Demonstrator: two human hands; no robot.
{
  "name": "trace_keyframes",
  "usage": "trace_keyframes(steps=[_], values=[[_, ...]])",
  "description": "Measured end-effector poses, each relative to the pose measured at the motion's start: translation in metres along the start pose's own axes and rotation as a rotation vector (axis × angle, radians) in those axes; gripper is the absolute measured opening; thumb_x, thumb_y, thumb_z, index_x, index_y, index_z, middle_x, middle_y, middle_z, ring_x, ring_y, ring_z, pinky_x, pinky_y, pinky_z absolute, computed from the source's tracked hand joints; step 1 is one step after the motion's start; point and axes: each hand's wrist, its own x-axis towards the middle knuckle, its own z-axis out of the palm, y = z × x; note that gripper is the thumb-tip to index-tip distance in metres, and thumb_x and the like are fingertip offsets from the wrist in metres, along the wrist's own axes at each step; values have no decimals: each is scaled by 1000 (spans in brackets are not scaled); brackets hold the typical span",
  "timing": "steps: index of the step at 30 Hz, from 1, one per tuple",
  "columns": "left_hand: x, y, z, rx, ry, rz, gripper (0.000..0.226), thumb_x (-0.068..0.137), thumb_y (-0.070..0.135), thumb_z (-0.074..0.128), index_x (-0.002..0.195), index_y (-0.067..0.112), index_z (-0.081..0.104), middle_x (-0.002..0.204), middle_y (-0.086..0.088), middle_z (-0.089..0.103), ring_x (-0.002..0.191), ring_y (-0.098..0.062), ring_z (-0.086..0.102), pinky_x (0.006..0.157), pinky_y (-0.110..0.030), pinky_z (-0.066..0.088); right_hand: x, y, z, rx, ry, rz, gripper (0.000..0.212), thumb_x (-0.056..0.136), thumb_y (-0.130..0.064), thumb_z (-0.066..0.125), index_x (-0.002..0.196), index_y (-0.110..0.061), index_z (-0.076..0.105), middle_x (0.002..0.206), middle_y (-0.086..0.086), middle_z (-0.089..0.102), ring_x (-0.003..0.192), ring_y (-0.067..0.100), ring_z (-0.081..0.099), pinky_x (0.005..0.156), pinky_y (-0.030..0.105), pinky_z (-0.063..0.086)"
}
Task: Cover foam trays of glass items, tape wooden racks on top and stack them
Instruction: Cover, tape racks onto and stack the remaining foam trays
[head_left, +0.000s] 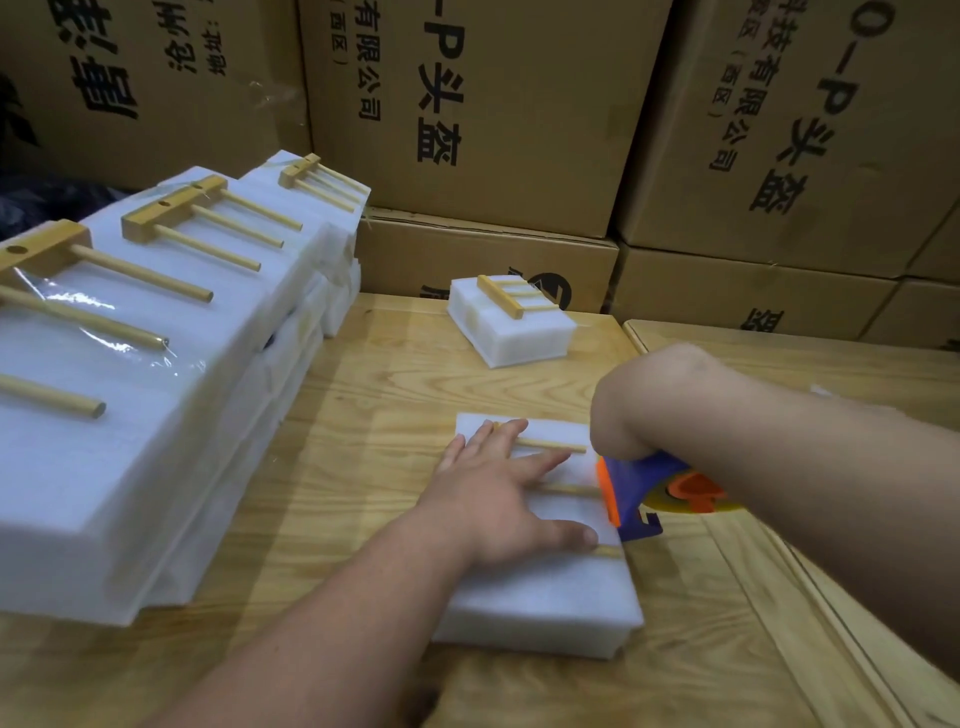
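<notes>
- White foam tray (540, 587) lies on the wooden table (363, 395) right in front of the person, covered, with a wooden rack (558, 489) laid on top — three of its dowels show past the fingers.
- Left hand (498, 499) lies flat on the rack with fingers spread, pressing it down onto the foam.
- Right hand (628, 426) is curled round the handle of a purple-and-orange tape dispenser (639, 493), whose orange edge sits at the tray's right side, touching or just above the foam; the fingers themselves are hidden under the wrist.
- Step in hand, by the look of it: taping the rack to this tray. No strip of tape can be made out across it yet.
- Next move would call for a steady pull of the dispenser across the dowels while the left hand keeps the rack from sliding — and clears out of the tape's path.
- Finished trays (156, 332) with racks taped on are stacked at the left; one small taped tray (514, 322) sits apart near the cardboard boxes (493, 104).
</notes>
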Motion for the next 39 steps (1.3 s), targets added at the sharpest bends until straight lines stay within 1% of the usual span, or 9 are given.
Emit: trace_keyframes(steps=[9,13,18,24,27,30,34,37,39], values=[[0,1,-1,33,-14,6,84,65,91,54,142,69,28,167,17,-3,155,-15,-14,122,-45,-13,-3,-18,21,-91,187,32,17,89,-28,54,103,-22,63,86,-1,58,73,22,57,62,32,46],[-3,1,0,-51,-56,-6,83,56,94,53,134,72,38,164,25,-7,153,-11,-19,124,-51,1,-4,-24,68,-49,369,-28,26,96,-15,47,112,-23,66,109,-6,66,104,24,65,76,33,45],[-2,1,-3,-83,-70,-26,86,54,94,56,136,70,38,163,29,-8,152,-9,-20,124,-53,11,20,36,77,229,445,220,20,98,-23,42,85,-24,57,72,-3,55,60,18,51,54,30,36],[-3,0,-1,-87,-63,-25,83,59,92,58,136,70,39,163,28,-10,152,-7,-20,125,-50,10,18,49,148,469,692,459,55,101,-59,23,71,-20,49,53,-4,44,44,16,40,46,24,23],[-4,1,-2,-90,-57,-26,84,60,92,57,138,68,38,164,28,-11,152,-6,-21,124,-50,11,10,30,179,485,615,484,54,99,-60,23,89,-21,59,63,-4,57,61,25,60,50,28,31],[-5,1,-3,-88,-66,-35,83,63,91,57,140,67,37,164,27,-13,152,-6,-21,124,-52,10,0,20,189,543,664,507,45,97,-55,38,101,-18,64,93,2,70,90,28,65,72,36,43],[-5,2,-5,-67,-82,-37,83,70,89,53,145,68,25,165,23,-16,152,-9,-22,124,-54,7,-17,-3,181,1243,949,332,40,97,-28,58,134,-14,61,143,2,55,133,21,48,108,39,38],[-4,4,-5,-24,-49,-45,75,84,85,38,149,66,5,166,18,-20,152,-12,-23,124,-53,0,-34,-40,164,1833,749,-42,49,100,-16,60,148,-22,49,155,-13,43,142,-1,36,118,28,29],[-3,7,-5,7,-34,-55,69,91,79,32,150,64,1,166,15,-23,152,-12,-25,124,-53,-3,-39,-59,162,1974,586,-181,55,100,-11,59,152,-20,42,158,-15,36,143,-4,33,114,18,27]])
